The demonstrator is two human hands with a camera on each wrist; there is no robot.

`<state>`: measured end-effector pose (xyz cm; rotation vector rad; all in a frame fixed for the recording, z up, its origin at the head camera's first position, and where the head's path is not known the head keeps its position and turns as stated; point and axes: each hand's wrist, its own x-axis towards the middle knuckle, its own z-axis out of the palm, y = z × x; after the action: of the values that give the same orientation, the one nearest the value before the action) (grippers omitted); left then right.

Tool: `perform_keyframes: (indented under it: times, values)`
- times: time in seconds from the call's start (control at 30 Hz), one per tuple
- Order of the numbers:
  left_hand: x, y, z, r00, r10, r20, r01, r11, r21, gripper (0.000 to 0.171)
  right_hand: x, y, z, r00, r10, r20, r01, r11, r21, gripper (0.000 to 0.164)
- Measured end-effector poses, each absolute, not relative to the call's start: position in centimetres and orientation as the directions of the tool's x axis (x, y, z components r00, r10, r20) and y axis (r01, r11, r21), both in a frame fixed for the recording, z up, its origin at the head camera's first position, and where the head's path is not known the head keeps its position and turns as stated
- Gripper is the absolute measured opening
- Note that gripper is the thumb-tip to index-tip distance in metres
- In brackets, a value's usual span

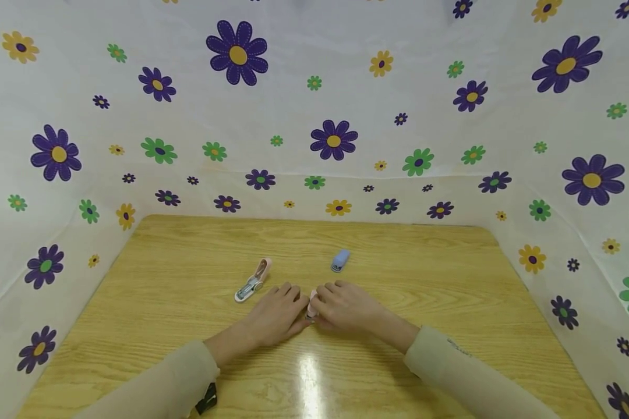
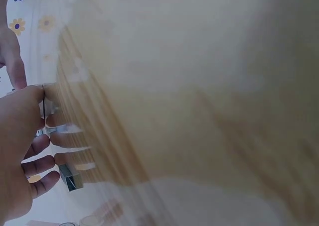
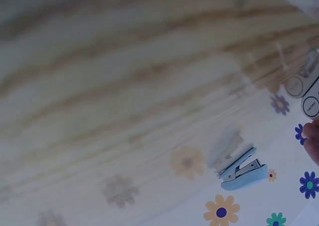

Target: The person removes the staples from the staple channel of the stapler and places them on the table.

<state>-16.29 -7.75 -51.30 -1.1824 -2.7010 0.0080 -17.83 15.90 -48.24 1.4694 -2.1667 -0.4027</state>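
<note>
Both hands are working at the middle of the table [image 1: 424, 273], gripping one small pink stapler [image 1: 311, 304] between them. The right hand [image 1: 348, 305] is curling its fingers over the stapler's right side, pinching it against the thumb. The left hand [image 1: 279, 311] is pinching the left side with thumb and forefinger; its remaining fingers are standing loosely apart. An opened pink-and-white stapler [image 1: 253, 281] is lying to the left, and a blue stapler [image 1: 340, 261] is resting on the far side, slightly right.

Head view above table [image 1: 430, 267], wrist views low
</note>
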Motion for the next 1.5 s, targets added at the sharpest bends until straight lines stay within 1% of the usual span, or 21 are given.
perform_keyframes:
  times: [0.33, 0.6, 0.77, 0.9, 1.07, 1.37, 1.5]
  values:
    - [-16.0, -7.5, -50.8, -0.693, 0.707, 0.142, 0.711, 0.703, -0.034, 0.038, -18.0, 15.8, -48.1, -0.283, -0.94, 0.187, -0.79, 0.34, 0.51, 0.031]
    - [-16.0, -7.4, -50.7, -0.697, 0.7, 0.155, 0.705, 0.709, -0.029, 0.039, -18.4, 15.7, -48.2, -0.218, -0.953, 0.212, -0.778, 0.301, 0.551, 0.032]
    - [-15.9, -7.3, -50.9, -0.698, 0.693, 0.181, 0.701, 0.713, -0.028, 0.039, -18.6, 15.7, -48.4, -0.159, -0.957, 0.242, -0.786, 0.271, 0.556, 0.03]
    - [-16.0, -7.3, -50.9, -0.702, 0.689, 0.182, 0.698, 0.716, -0.02, 0.037, -18.8, 15.8, -48.5, -0.13, -0.958, 0.254, -0.786, 0.256, 0.563, 0.03]
    - [-16.0, -7.3, -50.6, -0.709, 0.687, 0.157, 0.697, 0.717, 0.011, 0.036, -19.0, 15.8, -48.7, -0.118, -0.958, 0.261, -0.785, 0.251, 0.567, 0.03]
    - [-16.4, -7.5, -50.4, -0.711, 0.693, 0.12, 0.703, 0.703, 0.107, 0.04, -18.8, 15.8, -48.4, -0.129, -0.955, 0.267, -0.775, 0.265, 0.574, 0.031]
    - [-16.5, -7.5, -50.5, -0.707, 0.698, 0.114, 0.707, 0.695, 0.129, 0.04, -18.8, 15.8, -48.7, -0.13, -0.952, 0.279, -0.775, 0.273, 0.569, 0.03]
